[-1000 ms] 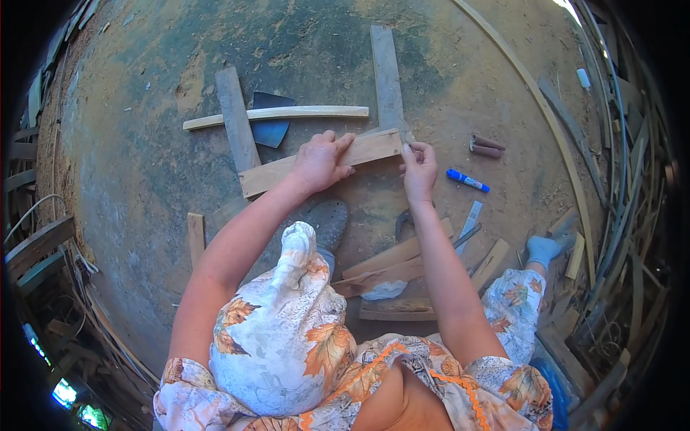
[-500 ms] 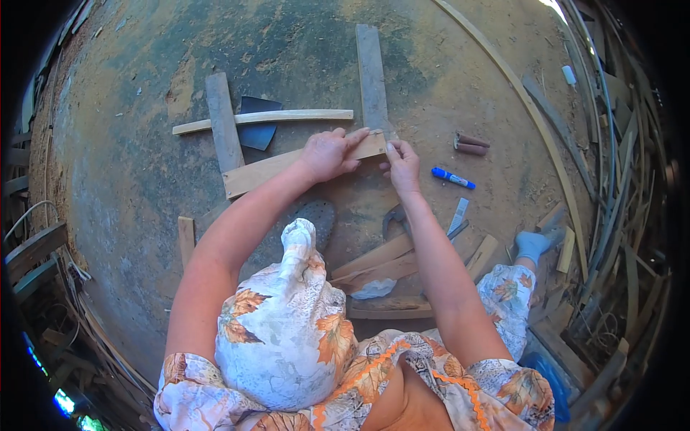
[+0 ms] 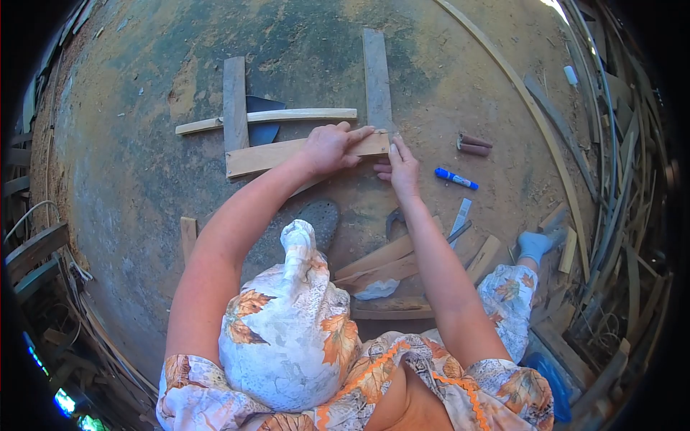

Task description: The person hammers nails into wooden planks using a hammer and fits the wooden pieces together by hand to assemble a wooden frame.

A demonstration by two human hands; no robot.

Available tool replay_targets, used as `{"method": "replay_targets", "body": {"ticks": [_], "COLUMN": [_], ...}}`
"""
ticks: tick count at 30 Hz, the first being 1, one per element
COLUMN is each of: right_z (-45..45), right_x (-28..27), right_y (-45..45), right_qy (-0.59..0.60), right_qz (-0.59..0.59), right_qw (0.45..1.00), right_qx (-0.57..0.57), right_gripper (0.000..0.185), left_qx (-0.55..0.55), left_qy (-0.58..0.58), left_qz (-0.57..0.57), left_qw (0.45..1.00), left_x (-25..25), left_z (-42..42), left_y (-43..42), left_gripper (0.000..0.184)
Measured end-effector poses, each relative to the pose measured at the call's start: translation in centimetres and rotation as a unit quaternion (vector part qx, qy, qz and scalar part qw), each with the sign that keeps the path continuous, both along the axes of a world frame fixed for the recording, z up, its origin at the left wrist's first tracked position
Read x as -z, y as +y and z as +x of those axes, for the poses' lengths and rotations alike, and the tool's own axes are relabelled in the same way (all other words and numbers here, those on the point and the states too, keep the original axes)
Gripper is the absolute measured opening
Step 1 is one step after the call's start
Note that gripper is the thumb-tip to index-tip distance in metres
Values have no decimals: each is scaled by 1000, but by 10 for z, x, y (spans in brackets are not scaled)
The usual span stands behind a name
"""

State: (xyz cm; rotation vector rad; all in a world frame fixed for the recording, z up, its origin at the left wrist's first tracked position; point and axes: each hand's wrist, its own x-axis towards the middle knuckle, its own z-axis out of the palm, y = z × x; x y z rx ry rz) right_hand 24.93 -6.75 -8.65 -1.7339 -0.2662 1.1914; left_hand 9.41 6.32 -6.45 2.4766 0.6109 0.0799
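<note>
A light wooden plank [image 3: 264,159] lies crosswise in front of me, its ends at the near ends of two grey boards. My left hand [image 3: 332,149] grips it right of its middle, index finger stretched along the top towards the right end. At that end, my right hand [image 3: 399,168] holds the corner, thumb and fingertips against the edge. The left grey board [image 3: 234,90] and right grey board [image 3: 376,75] point away from me. A thin pale strip [image 3: 305,113] lies beyond the plank, above a dark flat piece [image 3: 266,132].
To the right lie a blue marker [image 3: 456,178] and two brown cylinders [image 3: 474,144]. A shoe sole [image 3: 318,221] and wood pieces [image 3: 381,262] are near my body. A long curved strip [image 3: 532,108] and piled wood [image 3: 625,187] line the right side.
The plank has turned to lie more level, its left end moving away from me. The left grey board has shifted away and right, now more upright in view. Both hands stay at the plank.
</note>
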Motion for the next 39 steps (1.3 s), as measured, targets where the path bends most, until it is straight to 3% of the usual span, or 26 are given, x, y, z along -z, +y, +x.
{"method": "replay_targets", "body": {"ticks": [1, 3, 6, 21, 31, 39], "right_z": [0, 0, -5, 31, 30, 37], "right_x": [0, 1, 11, 23, 24, 19], "right_y": [-1, -3, 1, -2, 0, -3], "right_qy": [0, 144, 124, 79, 91, 78], "right_qz": [1, 57, 59, 43, 53, 17], "right_qw": [1000, 984, 980, 994, 992, 997], "right_qx": [0, 93, 145, 55, 65, -2], "right_gripper": [42, 43, 42, 31, 30, 32], "left_qx": [0, 3, -5, 10, -10, -22], "left_qy": [0, 4, -9, -19, -30, -40], "left_qz": [1, 10, 14, -3, -1, 72], "left_qw": [1000, 1000, 1000, 1000, 999, 996], "left_x": [-2, -4, -2, -6, -2, 7], "left_z": [0, 2, 4, 7, 11, 14], "left_y": [1, 0, -1, -6, -8, -17], "left_gripper": [66, 65, 64, 67, 69, 67]}}
